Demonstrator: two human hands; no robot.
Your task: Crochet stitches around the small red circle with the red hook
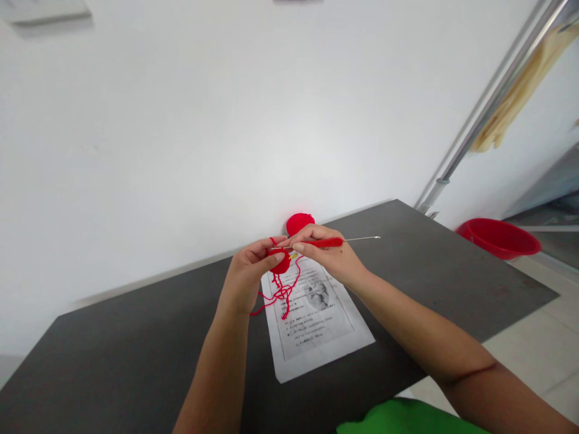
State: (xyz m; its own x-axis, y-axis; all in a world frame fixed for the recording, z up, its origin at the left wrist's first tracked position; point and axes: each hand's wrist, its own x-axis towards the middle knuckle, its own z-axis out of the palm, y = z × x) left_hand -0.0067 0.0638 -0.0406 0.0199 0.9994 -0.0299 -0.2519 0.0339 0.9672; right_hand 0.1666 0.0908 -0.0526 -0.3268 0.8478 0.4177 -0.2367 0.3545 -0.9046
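Note:
Between the thumb and fingers of my left hand (251,265) is a small round red crochet piece (281,263), with red yarn looped over the index finger. My right hand (332,253) grips a crochet hook (332,242) by its red handle. One metal end points left at the crochet piece; the other sticks out to the right. A small yellow item, perhaps a stitch marker, shows beside the piece. Loose red yarn (283,293) hangs in a tangle over the printed sheet (316,355) below. Behind my right hand sits a red yarn ball (299,223).
The dark table (149,355) stands against a white wall (203,120). On the floor at the right is a red basin (497,238). A metal pole (493,93) rises there, with pale yellow cloth (520,90) hanging beside it.

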